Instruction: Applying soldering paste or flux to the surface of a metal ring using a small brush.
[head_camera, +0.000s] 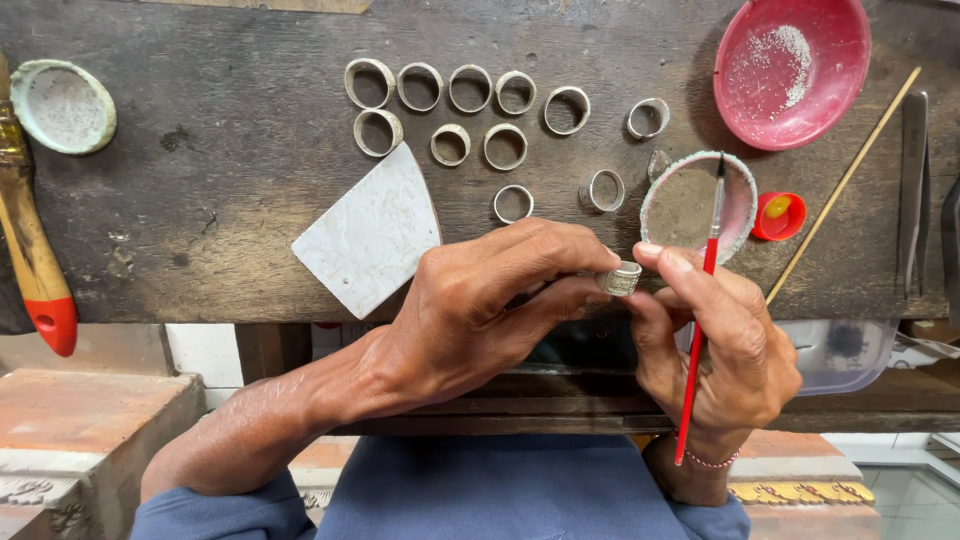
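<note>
A wide, silver-grey ring (621, 278) with a patterned band sits pinched between the left hand (480, 310) and the right hand (720, 340), which also grips a red paintbrush (700, 300).

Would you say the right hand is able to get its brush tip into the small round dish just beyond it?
Probably yes: the brush in the right hand already points at the dish, with nothing between.

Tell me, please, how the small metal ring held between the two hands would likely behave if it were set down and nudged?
The ring looks like a stiff metal band, so it probably would not bend under the left hand or right hand. Set on its edge it would likely roll; laid flat, like the rings on the bench, it should sit still. Being small and smooth, it may slip.
</note>
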